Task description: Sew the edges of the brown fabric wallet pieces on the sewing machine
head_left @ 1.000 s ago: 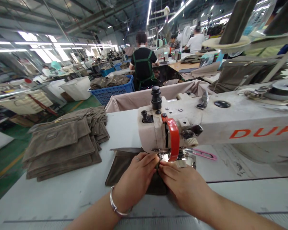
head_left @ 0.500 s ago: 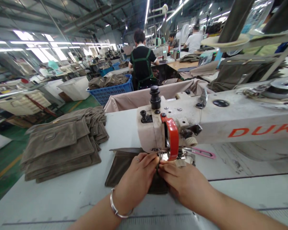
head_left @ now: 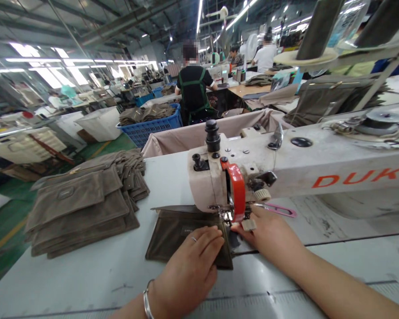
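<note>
A dark brown fabric pouch [head_left: 168, 235] lies flat on the sewing machine bed, its right edge beside the presser foot [head_left: 226, 215]. My left hand [head_left: 193, 266] rests on the pouch with fingers stretched out, partly covering a small label. My right hand [head_left: 269, 232] reaches in just right of the presser foot, off the pouch. Machine parts cover some of its fingertips, so whether it grips anything is unclear. Close behind those fingers lies a pink-handled tool [head_left: 282, 210], probably thread snips. The sewing machine head [head_left: 206, 181] carries a red guard [head_left: 238, 192].
At left, a stack of brown pouches [head_left: 83, 199] sits on the white table [head_left: 96, 274]. A fabric-lined bin [head_left: 173, 137] stands behind the machine, near a blue crate [head_left: 153, 128]. A co-worker [head_left: 194, 84] works ahead. Thread cones [head_left: 319, 29] rise at right.
Both hands were together at the presser foot. My left hand has drawn back onto the pouch, uncovering its label. My right hand has moved right, away from the pouch edge.
</note>
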`<action>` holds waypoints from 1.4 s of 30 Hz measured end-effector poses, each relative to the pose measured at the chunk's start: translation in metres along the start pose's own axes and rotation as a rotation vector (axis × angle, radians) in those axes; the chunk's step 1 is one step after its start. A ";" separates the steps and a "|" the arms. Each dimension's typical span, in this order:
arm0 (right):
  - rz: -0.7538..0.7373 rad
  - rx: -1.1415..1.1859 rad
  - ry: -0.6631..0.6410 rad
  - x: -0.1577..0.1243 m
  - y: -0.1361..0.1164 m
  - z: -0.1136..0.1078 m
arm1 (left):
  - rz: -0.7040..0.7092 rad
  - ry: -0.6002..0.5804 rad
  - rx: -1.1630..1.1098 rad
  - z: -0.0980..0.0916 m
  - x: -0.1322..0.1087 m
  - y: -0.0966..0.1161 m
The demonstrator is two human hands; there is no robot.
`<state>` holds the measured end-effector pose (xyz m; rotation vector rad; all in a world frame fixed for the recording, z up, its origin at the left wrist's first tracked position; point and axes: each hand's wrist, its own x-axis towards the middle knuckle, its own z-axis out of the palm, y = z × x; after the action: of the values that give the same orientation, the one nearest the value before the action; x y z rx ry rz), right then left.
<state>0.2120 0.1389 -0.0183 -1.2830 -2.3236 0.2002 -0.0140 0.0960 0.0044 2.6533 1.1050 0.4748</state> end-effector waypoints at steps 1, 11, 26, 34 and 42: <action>-0.044 0.024 0.000 -0.002 -0.004 0.001 | -0.031 0.034 -0.038 0.000 0.000 -0.002; -0.378 0.298 -0.215 -0.023 -0.028 -0.010 | 0.154 -0.049 0.092 0.009 -0.002 -0.009; -0.334 0.233 -0.184 -0.017 -0.023 -0.006 | 0.175 0.029 0.157 0.005 0.018 -0.022; -0.317 0.283 -0.214 -0.015 -0.017 -0.014 | 0.154 0.089 0.090 0.012 0.007 -0.021; -0.307 0.293 -0.146 -0.013 -0.012 -0.018 | 0.222 0.080 0.077 0.002 0.013 -0.016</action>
<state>0.2179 0.1198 -0.0026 -0.7832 -2.4636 0.5235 -0.0146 0.1164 -0.0001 2.8629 0.8693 0.5956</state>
